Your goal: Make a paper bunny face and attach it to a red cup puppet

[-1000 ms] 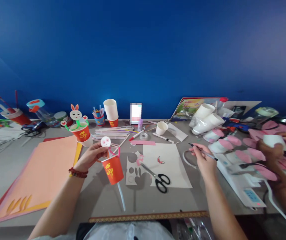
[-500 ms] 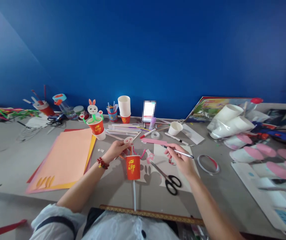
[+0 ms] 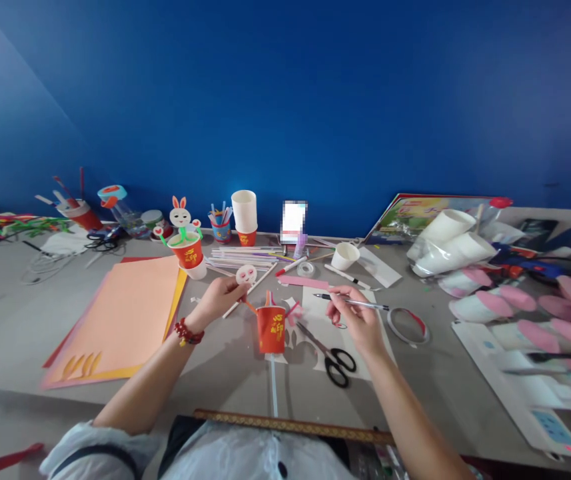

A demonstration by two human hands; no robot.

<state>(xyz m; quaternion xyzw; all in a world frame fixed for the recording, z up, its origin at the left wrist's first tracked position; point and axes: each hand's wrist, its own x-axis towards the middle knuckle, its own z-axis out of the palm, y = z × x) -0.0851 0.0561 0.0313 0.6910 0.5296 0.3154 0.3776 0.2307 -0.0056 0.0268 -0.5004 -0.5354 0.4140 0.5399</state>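
My left hand (image 3: pixel 226 298) pinches a round white paper face (image 3: pixel 246 274) with pink markings. An orange pipe cleaner (image 3: pixel 249 307) runs from those fingers to a red paper cup (image 3: pixel 271 331) with yellow characters. Below the cup's base, a pale straw (image 3: pixel 274 387) points toward my body. My right hand (image 3: pixel 358 319) grips a pen (image 3: pixel 355 302), its dark tip pointing left, above a white paper sheet (image 3: pixel 365 357). Black-handled scissors (image 3: pixel 335 363) lie between the cup and my right forearm.
A finished-looking rabbit cup (image 3: pixel 186 255) stands behind my left hand. Coloured paper sheets (image 3: pixel 130 300) lie at left. A tape roll (image 3: pixel 409 327), a white cup (image 3: pixel 346 255) and a pink strip (image 3: pixel 304 283) lie around my right hand. Pink-and-white paper cups (image 3: pixel 530 337) crowd the right side.
My left hand has shifted away from the red cup, bringing the paper face left and more fully into view. The cup has tilted slightly. My right hand still holds the pen.
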